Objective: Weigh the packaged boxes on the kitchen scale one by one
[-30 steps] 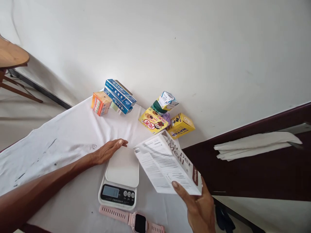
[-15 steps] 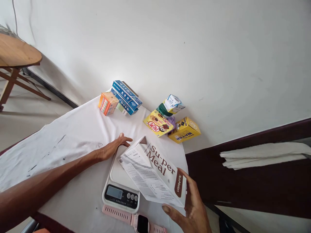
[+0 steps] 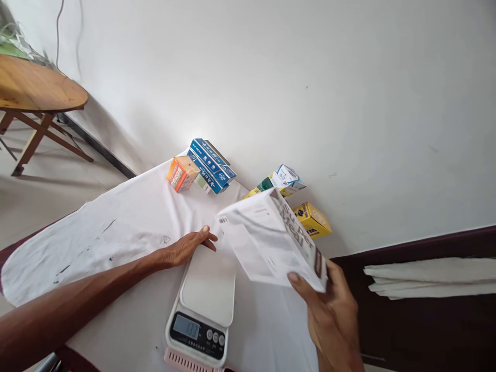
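In my right hand [image 3: 335,310] is a white box [image 3: 267,243] printed "Su-per Meal", gripped by its near end and tilted in the air to the right of the kitchen scale [image 3: 209,281]. The thumb lies on the box's side, the fingers behind it. My left hand [image 3: 194,245] is at the far left edge of the scale, fingers stretched out and holding nothing; whether it touches the scale I cannot tell. The weighing plate is bare. Digits show on the scale's display [image 3: 186,326], too blurred to read surely.
Blue boxes [image 3: 211,165] and an orange box [image 3: 182,174] stand at the table's far corner. Behind the held box are a blue-and-white carton [image 3: 287,179] and a yellow box [image 3: 313,219]. A pink watch strap [image 3: 186,360] lies before the scale. A wooden table [image 3: 42,85] stands left.
My right hand has lifted the white box up and right, off the scale's plate. The display digits differ. My left hand stays by the scale, and the view has shifted somewhat.
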Tool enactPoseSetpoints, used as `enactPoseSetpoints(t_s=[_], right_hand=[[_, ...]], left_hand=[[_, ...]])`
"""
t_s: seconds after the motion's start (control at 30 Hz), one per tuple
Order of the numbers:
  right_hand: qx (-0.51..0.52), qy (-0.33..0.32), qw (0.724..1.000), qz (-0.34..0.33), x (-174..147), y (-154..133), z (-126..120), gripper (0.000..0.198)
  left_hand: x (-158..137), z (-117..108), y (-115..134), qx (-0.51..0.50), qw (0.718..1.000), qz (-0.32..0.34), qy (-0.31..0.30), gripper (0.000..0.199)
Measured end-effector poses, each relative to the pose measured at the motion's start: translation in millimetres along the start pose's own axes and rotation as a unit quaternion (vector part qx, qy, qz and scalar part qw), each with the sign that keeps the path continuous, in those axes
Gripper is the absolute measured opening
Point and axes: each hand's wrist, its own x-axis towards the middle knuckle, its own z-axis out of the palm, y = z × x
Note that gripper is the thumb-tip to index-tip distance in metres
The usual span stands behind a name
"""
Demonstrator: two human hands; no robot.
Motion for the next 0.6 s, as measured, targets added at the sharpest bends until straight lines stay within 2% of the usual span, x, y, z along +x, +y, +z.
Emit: enactPoseSetpoints(t_s=[0.13, 0.23, 0.3, 0.4, 0.6], right_hand=[[0.062, -0.063, 0.996, -0.03, 51, 11, 62, 0.067], [0.079, -0.119, 0.989, -0.039, 77, 21, 108, 0.063], [0.072, -0.134, 0.987, -0.054, 89, 28, 130, 0.06], [0.066, -0.137, 0.985, -0.076, 102, 36, 149, 0.056], [0.06, -0.114, 0.988, -0.084, 117, 43, 167, 0.058]], left_hand=[[-3, 3, 2, 0.031, 0.999, 0.005, 0.009, 0.083], [-2, 4, -1, 0.049, 0.998, 0.042, 0.008, 0.081], [-2, 5, -4, 0.061, 0.996, 0.065, 0.008, 0.079], [0, 4, -7, 0.068, 0.995, 0.069, 0.009, 0.077], [1, 4, -3, 0.08, 0.996, 0.048, 0.009, 0.078]])
